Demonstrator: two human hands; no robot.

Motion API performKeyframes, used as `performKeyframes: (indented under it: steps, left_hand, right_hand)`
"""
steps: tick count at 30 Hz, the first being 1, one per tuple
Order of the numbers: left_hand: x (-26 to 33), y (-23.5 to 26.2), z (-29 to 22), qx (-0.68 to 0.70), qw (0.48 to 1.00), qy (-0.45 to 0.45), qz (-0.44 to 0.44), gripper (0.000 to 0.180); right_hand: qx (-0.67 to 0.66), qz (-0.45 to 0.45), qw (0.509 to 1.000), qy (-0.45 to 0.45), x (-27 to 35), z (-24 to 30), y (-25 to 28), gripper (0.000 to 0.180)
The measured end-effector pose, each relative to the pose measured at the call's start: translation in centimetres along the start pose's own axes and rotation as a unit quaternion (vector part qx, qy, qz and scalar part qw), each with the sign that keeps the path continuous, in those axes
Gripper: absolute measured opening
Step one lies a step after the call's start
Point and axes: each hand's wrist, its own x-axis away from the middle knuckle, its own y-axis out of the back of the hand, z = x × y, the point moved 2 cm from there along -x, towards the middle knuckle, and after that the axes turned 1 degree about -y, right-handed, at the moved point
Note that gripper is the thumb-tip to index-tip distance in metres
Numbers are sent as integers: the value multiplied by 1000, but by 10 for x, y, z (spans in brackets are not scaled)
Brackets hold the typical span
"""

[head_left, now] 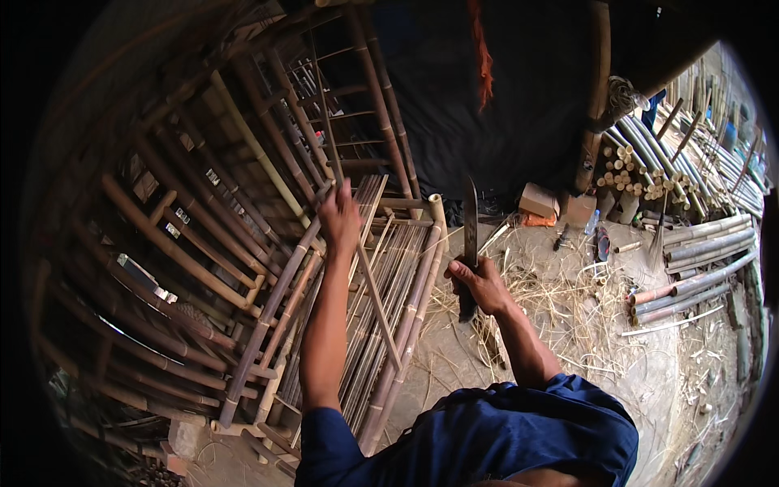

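Note:
My left hand (pixel 339 217) is closed round a long, narrow bamboo strip (pixel 379 308), above a bamboo bench frame. The strip slants down from the hand across the bench's slatted seat (pixel 398 260) and also runs upward past the fingers. A large knife (pixel 471 215) with a long dark blade is upright in my right hand (pixel 484 286), its fingers wrapped round the lower part. The blade points away from me and stands apart from the strip. Bamboo rails and posts (pixel 261 329) of the bench lie beside and under my left forearm.
Bamboo frames (pixel 203 268) crowd the left side. Shavings (pixel 560 300) litter the floor on the right. Cut bamboo poles (pixel 649 162) are stacked at the far right, with more poles (pixel 706 243) lying nearer. Cardboard boxes (pixel 539 200) and a plastic bottle (pixel 592 220) stand by a dark sheet (pixel 503 122).

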Motion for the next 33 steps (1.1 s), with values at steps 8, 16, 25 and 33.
performKeyframes:
  steps: [8,16,25,33]
  left_hand:
    - [259,117,94,-368,929,-45,17,25]
    - [400,127,104,-351,923,56,146,42]
    - [236,41,56,-134,970,107,173,37]
    - [198,19,56,86,952,250,152,46]
  right_hand:
    - [93,-34,989,108,-89,46,4,32]
    - [-30,-134,969,205,-220,49,-6,37]
    - [16,-3,997,73,-142,-59,-75,49]
    - [469,12,871,146,-109,-98,-43,31]
